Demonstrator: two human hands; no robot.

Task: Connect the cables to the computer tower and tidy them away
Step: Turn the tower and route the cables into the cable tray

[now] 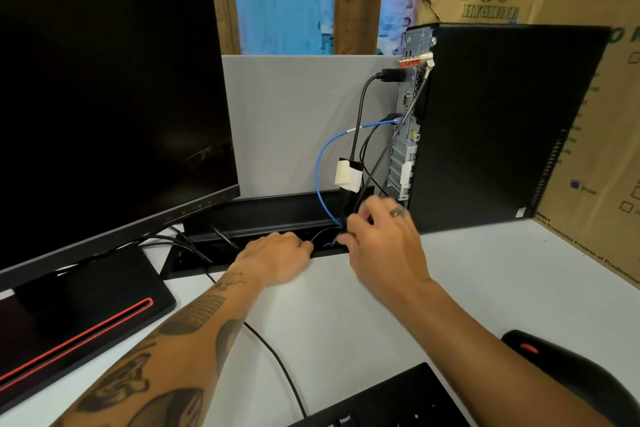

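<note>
My right hand (pixel 381 236) had its grip pinched on the cable bundle (pixel 349 208) just above the tray slot (pixel 277 215); my left hand (pixel 277 253), fingers curled at the slot edge (contents hidden), steadied it. Feed slack downward gently, sparing the plugs seated in the computer tower (pixel 485 128) on the worktop (pixel 346 305).

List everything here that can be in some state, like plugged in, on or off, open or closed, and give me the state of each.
Monitor: screen dark.
Computer tower: upright, rear ports facing left.
Blue cable: plugged into tower, runs down into tray.
Black cable: plugged in near tower's top.
Cable tray: lid open.
Left hand: at tray's edge, fingers hidden.
Right hand: gripping cables above tray.
</note>
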